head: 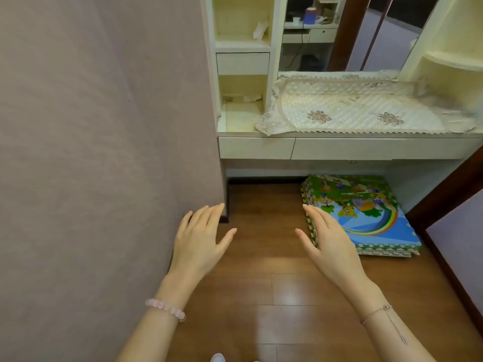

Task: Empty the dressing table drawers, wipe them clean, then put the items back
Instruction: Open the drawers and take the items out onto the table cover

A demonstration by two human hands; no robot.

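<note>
While both of your hands hover empty above the wooden floor [261,296], the dressing table [339,134] stands ahead at twelve o'clock with every drawer closed. Your left hand [198,241] is spread flat, fingers loosely fanned, just beside the mauve wall [104,126] at nine o'clock; your right hand [329,244] is likewise flat and spread, holding nothing.

Two drawers sit side by side under the tabletop: the narrow left drawer [257,147] at eleven o'clock and the wide right drawer [379,148] at one o'clock. A small upper drawer [243,63] sits in the shelf tower above. No handles show on any front, so you likely have to hook your fingertips under the lower lip. The fronts look like stiff, smooth laminate, probably light to slide; what lies inside cannot be told.

The lace cloth [352,108] is soft and overhangs the front edge near the narrow drawer, so it could snag or drag. Room is tight on the left, where the wall crowds the narrow drawer, and a dark wooden frame [444,194] closes in at three o'clock. The stacked foam play mats [366,212] fill much of the floor under the table at two o'clock; bare boards between your hands give open ground for setting items down.
</note>
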